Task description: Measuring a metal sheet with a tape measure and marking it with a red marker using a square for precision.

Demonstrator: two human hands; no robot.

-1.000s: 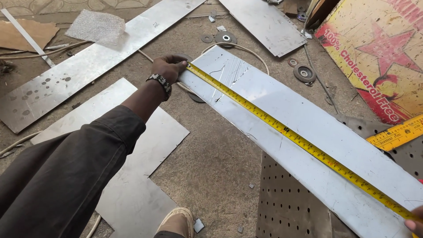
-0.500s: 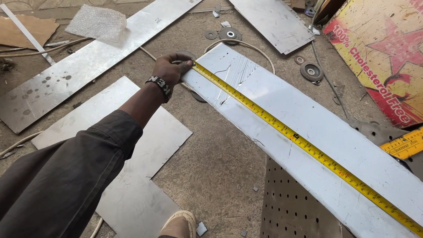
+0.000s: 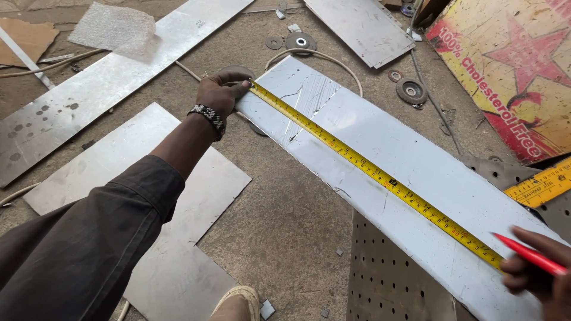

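Observation:
A long shiny metal sheet strip (image 3: 410, 154) lies slanted across the concrete floor. A yellow tape measure (image 3: 369, 169) is stretched along it. My left hand (image 3: 221, 92), with a beaded wristband, pins the tape's end at the strip's far corner. At the lower right my right hand (image 3: 538, 270) grips a red pen (image 3: 526, 254), its tip touching the strip beside the near end of the tape.
Other metal sheets lie around: a long one (image 3: 101, 89) at upper left, a flat one (image 3: 178, 196) under my arm, one (image 3: 357, 27) at top. A perforated sheet (image 3: 386, 279) lies below the strip. Grinding discs (image 3: 411, 90), a cable (image 3: 309, 54), a yellow ruler (image 3: 541, 185), my shoe (image 3: 238, 303).
My right hand with the red pen has come into view at the lower right and reached the tape. The view has shifted slightly; my left hand still holds the tape's end.

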